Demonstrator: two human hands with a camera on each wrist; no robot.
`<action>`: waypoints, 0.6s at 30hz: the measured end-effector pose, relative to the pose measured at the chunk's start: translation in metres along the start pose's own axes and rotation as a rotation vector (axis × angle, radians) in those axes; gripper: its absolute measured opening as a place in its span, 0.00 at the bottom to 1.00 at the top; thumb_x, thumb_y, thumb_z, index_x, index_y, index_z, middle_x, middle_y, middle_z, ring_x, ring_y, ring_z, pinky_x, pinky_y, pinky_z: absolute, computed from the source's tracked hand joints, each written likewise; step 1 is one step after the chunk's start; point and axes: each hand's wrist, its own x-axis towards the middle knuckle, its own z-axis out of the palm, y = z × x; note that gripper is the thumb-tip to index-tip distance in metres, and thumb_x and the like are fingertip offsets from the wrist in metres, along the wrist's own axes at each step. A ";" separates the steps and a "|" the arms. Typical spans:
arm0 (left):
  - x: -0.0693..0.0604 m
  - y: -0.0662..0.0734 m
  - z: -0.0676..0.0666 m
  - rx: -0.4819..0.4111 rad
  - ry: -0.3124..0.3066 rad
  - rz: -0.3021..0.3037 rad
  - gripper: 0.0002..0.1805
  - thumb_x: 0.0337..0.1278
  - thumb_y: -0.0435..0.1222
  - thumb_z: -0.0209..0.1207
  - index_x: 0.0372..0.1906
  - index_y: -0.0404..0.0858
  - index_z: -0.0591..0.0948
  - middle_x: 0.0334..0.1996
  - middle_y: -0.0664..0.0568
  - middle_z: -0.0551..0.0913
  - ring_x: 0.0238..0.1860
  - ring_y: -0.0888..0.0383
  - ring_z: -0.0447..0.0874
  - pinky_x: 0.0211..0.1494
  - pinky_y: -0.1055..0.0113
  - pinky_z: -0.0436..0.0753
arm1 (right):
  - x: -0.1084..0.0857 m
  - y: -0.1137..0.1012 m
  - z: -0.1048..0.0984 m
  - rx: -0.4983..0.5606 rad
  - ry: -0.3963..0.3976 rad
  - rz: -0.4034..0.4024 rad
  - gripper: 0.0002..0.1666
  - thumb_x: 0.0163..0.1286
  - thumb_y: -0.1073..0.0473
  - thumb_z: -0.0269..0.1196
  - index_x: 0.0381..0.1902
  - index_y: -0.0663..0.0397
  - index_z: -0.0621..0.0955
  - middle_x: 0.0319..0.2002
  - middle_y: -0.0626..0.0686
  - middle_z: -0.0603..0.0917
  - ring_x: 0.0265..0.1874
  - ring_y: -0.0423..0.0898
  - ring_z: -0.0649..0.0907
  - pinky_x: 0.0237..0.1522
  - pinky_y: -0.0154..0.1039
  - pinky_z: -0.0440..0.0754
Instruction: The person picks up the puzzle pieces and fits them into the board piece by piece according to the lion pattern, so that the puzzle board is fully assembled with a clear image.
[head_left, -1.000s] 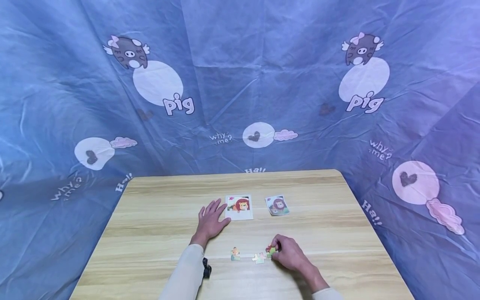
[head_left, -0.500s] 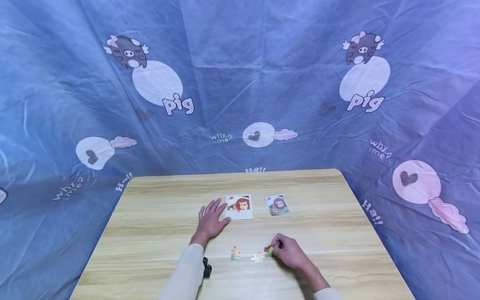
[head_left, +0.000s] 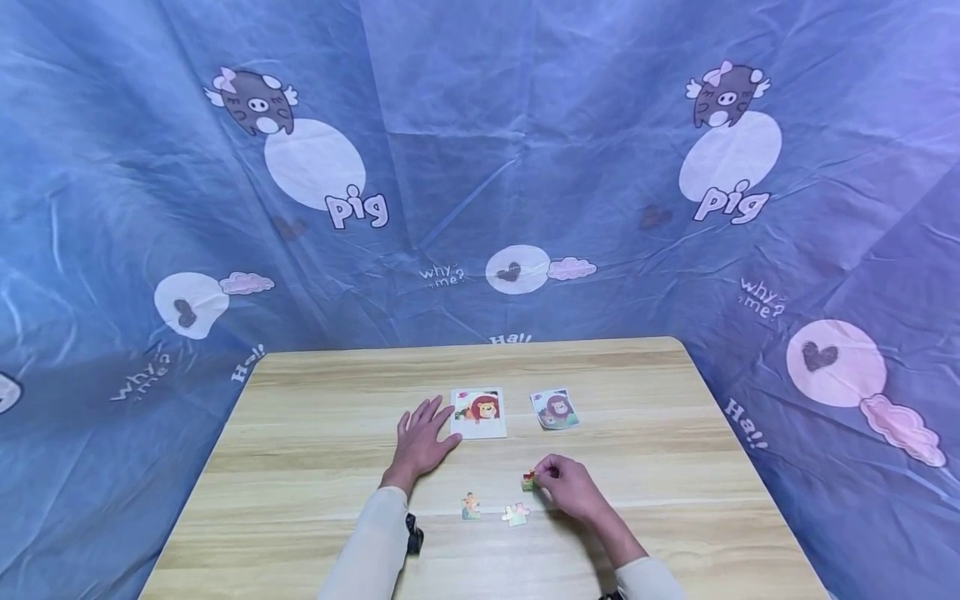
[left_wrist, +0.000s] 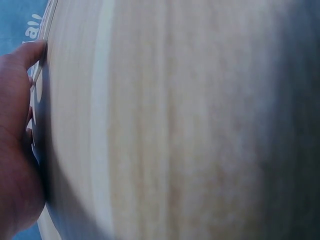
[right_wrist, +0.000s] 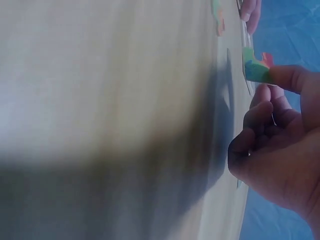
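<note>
My right hand (head_left: pixel 572 487) pinches a green and red jigsaw piece (head_left: pixel 528 481) between thumb and fingers. In the right wrist view the piece (right_wrist: pixel 256 70) appears raised off the table. My left hand (head_left: pixel 422 446) lies with spread fingers on the table, thumb and index finger at the left edge of a white puzzle frame (head_left: pixel 483 430). Part of a lion picture fills the frame's upper area, with white below. Two loose jigsaw pieces lie nearer me: an orange and green one (head_left: pixel 470 507) and a pale pink and green one (head_left: pixel 516 514).
A slightly curled lion picture card (head_left: pixel 556 409) lies right of the frame. The wooden table (head_left: pixel 315 467) ends at a blue printed cloth (head_left: pixel 450 167) hanging behind and along both sides.
My right hand has moved away from me, carrying the green and red jigsaw piece up from beside the pale piece, which shifted slightly left. The left hand stays in place.
</note>
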 end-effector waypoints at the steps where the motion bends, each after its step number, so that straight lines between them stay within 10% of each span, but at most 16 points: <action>1: 0.000 0.000 0.000 0.000 0.004 0.002 0.33 0.60 0.56 0.56 0.69 0.50 0.70 0.75 0.49 0.59 0.75 0.44 0.53 0.72 0.37 0.46 | 0.002 -0.002 0.000 0.003 0.002 -0.008 0.03 0.61 0.64 0.60 0.32 0.53 0.81 0.28 0.48 0.81 0.26 0.42 0.76 0.28 0.34 0.73; 18: -0.001 0.000 -0.002 0.016 -0.021 -0.012 0.34 0.61 0.58 0.54 0.70 0.52 0.68 0.76 0.51 0.57 0.76 0.46 0.52 0.73 0.38 0.46 | 0.058 -0.023 0.005 0.013 0.050 -0.081 0.06 0.63 0.62 0.64 0.39 0.53 0.83 0.31 0.48 0.83 0.30 0.40 0.78 0.34 0.33 0.77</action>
